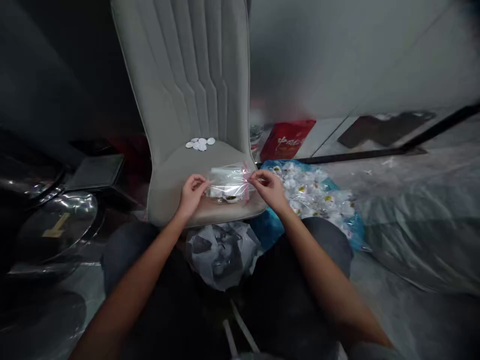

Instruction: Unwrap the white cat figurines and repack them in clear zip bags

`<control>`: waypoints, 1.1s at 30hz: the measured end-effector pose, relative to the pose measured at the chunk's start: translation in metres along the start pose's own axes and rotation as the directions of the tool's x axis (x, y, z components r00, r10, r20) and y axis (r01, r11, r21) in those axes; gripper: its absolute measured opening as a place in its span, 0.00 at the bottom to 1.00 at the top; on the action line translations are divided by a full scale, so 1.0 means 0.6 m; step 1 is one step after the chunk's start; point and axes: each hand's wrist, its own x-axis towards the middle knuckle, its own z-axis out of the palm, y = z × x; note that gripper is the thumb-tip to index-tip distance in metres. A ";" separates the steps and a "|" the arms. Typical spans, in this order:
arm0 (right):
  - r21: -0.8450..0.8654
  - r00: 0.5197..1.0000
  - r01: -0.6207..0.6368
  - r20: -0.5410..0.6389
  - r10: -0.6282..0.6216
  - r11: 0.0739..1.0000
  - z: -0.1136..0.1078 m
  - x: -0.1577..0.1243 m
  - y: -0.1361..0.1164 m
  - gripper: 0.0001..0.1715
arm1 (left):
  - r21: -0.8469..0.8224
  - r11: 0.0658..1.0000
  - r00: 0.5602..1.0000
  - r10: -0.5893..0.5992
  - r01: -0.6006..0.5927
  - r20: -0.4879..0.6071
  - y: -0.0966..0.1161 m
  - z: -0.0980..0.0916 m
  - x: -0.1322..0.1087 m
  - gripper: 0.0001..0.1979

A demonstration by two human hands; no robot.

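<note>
We are pinching a small clear zip bag [229, 184] at its top corners, left hand [192, 192] and right hand [270, 189] fingers clamped on crinkly film, just over the padded grey chair seat [168, 175]. The bag is looking filled, with sealing seemingly left. Flat white discs [200, 144] are lying loose behind it, and glossy packets are piling in a blue bag [318, 195].
</note>
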 end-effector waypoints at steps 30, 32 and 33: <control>-0.238 0.973 0.046 0.232 0.011 0.970 -0.011 -0.001 -0.013 0.20 | 0.347 0.919 0.982 0.165 -0.188 0.095 -0.001 -0.017 -0.001 0.07; -0.244 0.972 0.037 0.232 0.021 0.969 -0.012 -0.002 -0.013 0.19 | 0.326 0.936 0.990 0.113 -0.135 0.085 0.000 -0.017 -0.001 0.08; -0.240 0.972 0.043 0.234 0.014 0.970 -0.013 -0.002 -0.014 0.18 | 0.317 0.940 0.991 0.102 -0.123 0.083 0.001 -0.017 0.000 0.08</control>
